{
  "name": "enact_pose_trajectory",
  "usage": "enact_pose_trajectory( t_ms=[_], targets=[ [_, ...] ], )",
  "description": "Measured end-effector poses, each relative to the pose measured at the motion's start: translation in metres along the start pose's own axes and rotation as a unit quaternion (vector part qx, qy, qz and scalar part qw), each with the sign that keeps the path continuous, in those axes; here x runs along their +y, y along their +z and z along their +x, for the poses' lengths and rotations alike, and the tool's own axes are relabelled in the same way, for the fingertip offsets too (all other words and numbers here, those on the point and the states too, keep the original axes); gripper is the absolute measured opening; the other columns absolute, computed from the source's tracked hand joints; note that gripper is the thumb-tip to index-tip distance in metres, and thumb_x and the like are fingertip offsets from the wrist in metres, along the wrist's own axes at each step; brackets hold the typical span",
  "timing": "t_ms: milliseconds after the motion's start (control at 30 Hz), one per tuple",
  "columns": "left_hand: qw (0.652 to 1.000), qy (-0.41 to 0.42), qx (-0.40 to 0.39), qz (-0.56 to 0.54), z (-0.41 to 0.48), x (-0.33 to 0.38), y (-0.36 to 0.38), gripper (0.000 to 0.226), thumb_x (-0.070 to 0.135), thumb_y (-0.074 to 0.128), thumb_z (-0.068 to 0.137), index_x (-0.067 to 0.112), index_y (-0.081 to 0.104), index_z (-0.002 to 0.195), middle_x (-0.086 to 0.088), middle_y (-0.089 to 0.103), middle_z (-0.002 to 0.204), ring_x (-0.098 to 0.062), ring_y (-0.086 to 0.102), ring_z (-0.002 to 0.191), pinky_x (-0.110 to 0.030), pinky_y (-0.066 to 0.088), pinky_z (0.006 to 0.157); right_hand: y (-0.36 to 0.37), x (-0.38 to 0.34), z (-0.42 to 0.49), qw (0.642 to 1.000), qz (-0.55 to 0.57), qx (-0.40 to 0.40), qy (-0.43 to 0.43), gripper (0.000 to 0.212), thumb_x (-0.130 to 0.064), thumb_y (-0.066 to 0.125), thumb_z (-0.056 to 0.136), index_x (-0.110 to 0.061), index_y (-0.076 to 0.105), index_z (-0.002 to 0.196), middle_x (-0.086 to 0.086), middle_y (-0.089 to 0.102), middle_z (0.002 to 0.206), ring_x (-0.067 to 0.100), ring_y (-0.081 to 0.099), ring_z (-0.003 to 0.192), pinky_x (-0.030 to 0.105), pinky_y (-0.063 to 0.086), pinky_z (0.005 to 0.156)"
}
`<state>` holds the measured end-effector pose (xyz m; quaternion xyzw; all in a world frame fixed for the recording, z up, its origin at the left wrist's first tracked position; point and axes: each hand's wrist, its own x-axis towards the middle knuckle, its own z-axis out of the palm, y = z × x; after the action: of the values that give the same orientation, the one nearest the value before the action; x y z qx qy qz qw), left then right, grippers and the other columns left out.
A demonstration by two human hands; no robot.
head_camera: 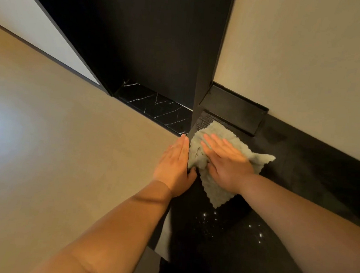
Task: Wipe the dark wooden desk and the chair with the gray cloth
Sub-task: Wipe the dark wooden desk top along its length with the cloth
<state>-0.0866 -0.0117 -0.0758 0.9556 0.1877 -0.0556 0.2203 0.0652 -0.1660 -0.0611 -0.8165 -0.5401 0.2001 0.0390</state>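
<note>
The gray cloth [216,187] lies spread on the left end of the dark wooden desk [300,190]. My right hand [227,160] lies flat on top of it with straight fingers, pressing it onto the desk. The fingers of my left hand [173,164] are straight along the desk's left edge, and its thumb reaches onto the desktop beside the cloth. Part of the cloth bunches between my two hands. No chair is in view.
A tall dark panel [152,46] rises just beyond the desk's left end. A black box-shaped fitting [233,110] sits against the beige wall [301,60] behind the cloth. Black marble flooring [155,106] and light floor [55,136] lie to the left.
</note>
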Motion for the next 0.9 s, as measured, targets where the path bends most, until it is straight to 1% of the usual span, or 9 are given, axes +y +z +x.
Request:
enact_pose_trajectory(
  t_ms=[133,233,367,433,500,600,667,733,900],
  targets=[
    [1.000,0.001,-0.008,0.010,-0.028,-0.008,0.005,0.094,0.045,0.058,0.098,0.007,0.007,0.168,-0.015,0.007,0.175,-0.026,0.005,0.162,-0.035,0.000,0.130,-0.009,0.007,0.011,0.999,-0.019,-0.027,-0.005,0.074,-0.041,0.033,0.106,-0.030,-0.006,0.167,-0.011,-0.019,0.173,0.008,-0.023,0.157,0.037,-0.007,0.130],
    [1.000,-0.005,-0.014,0.013,-0.051,-0.020,0.011,0.091,0.052,0.046,0.097,0.009,0.009,0.168,-0.013,0.004,0.175,-0.024,0.002,0.162,-0.037,0.002,0.132,-0.017,0.013,0.045,0.999,-0.029,-0.018,0.027,0.077,-0.042,0.031,0.103,-0.030,-0.010,0.167,-0.011,-0.024,0.172,0.010,-0.022,0.158,0.040,-0.003,0.131],
    [0.998,-0.018,-0.046,0.037,-0.074,-0.028,0.014,0.093,0.060,0.032,0.095,0.013,0.000,0.168,-0.009,-0.004,0.175,-0.021,-0.006,0.162,-0.041,0.003,0.132,-0.004,-0.003,0.049,0.998,-0.023,-0.007,0.055,0.079,-0.046,0.024,0.098,-0.027,-0.008,0.167,-0.006,-0.020,0.174,0.015,-0.021,0.159,0.042,-0.004,0.131],
    [0.998,-0.017,-0.045,0.040,-0.074,-0.029,0.013,0.093,0.060,0.034,0.096,0.014,-0.001,0.168,-0.009,-0.005,0.176,-0.020,-0.007,0.162,-0.042,0.004,0.132,0.004,-0.018,0.027,0.999,-0.019,-0.004,0.026,0.080,-0.043,0.018,0.093,-0.025,-0.002,0.168,-0.003,-0.015,0.175,0.018,-0.018,0.160,0.042,-0.004,0.131],
    [0.998,-0.014,-0.048,0.044,-0.070,-0.030,0.012,0.093,0.062,0.036,0.097,0.015,-0.003,0.168,-0.008,-0.005,0.176,-0.020,-0.007,0.162,-0.043,0.004,0.132,0.010,-0.026,0.009,1.000,-0.028,-0.004,-0.013,0.079,-0.041,0.019,0.093,-0.021,0.007,0.168,0.000,-0.005,0.176,0.023,-0.007,0.162,0.045,0.003,0.132],
    [0.998,-0.020,-0.048,0.047,-0.070,-0.030,0.013,0.094,0.063,0.035,0.097,0.017,-0.005,0.168,-0.006,-0.005,0.176,-0.021,-0.005,0.162,-0.045,0.009,0.131,0.007,-0.020,0.014,0.999,-0.040,-0.011,-0.022,0.073,-0.051,0.021,0.102,-0.024,0.003,0.169,-0.004,-0.012,0.175,0.018,-0.013,0.161,0.042,-0.001,0.131],
    [0.997,-0.025,-0.051,0.044,-0.069,-0.030,0.014,0.094,0.063,0.035,0.096,0.018,-0.005,0.168,-0.005,-0.005,0.176,-0.022,-0.002,0.163,-0.046,0.010,0.131,-0.001,-0.013,0.032,0.999,-0.030,-0.012,0.008,0.075,-0.062,0.018,0.105,-0.029,-0.007,0.167,-0.009,-0.022,0.173,0.012,-0.022,0.158,0.039,-0.008,0.130],
    [0.997,-0.027,-0.051,0.044,-0.069,-0.029,0.013,0.093,0.063,0.033,0.096,0.019,-0.004,0.168,-0.005,-0.004,0.176,-0.024,0.002,0.162,-0.045,0.012,0.131,-0.010,-0.007,0.051,0.999,-0.021,0.012,0.043,0.078,-0.068,0.015,0.104,-0.028,-0.008,0.167,-0.007,-0.021,0.173,0.013,-0.020,0.159,0.041,-0.005,0.131],
    [0.997,-0.034,-0.057,0.040,-0.071,-0.029,0.011,0.094,0.061,0.037,0.094,0.020,-0.004,0.168,-0.003,-0.003,0.177,-0.024,0.014,0.159,-0.041,0.016,0.130,-0.004,-0.021,0.049,0.997,-0.022,0.016,0.078,0.078,-0.063,0.020,0.105,-0.024,-0.005,0.168,-0.003,-0.021,0.174,0.016,-0.019,0.159,0.040,-0.008,0.129]
  ],
)
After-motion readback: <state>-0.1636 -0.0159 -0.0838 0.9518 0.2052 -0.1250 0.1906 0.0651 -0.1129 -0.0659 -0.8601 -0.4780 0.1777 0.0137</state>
